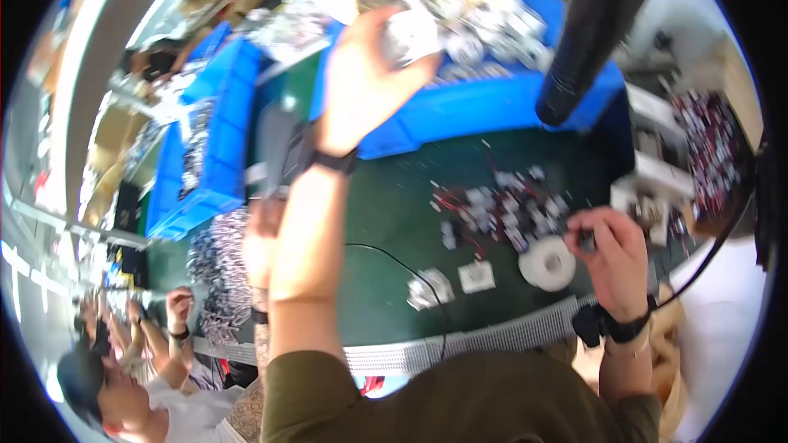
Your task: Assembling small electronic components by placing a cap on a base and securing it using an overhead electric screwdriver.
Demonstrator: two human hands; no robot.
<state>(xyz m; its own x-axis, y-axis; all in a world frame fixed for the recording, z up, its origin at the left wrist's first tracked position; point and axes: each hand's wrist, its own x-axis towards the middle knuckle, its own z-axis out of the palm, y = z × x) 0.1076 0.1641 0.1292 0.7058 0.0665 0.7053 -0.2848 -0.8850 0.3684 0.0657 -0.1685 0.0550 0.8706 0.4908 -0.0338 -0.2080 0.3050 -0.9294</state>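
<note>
My left hand (361,74), blurred by motion, is raised over the front wall of a large blue bin (484,107). Its thumb and fingers curve around a white round part (412,36); similar white round parts (501,20) fill the bin. At the right of the bench, my right hand (611,250) pinches a small dark piece (586,238) whose kind I cannot make out. Beside those fingertips lies a white ring-shaped disc (547,264). A heap of small white connectors with red and black wires (505,209) spreads behind it.
A white square piece (476,276) and a crumpled whitish piece (429,289) lie near the front edge, by a black cable (386,254). A black tube (587,41) hangs above the bin. Left are another blue bin (217,135), a parts pile (226,271) and a co-worker (156,394).
</note>
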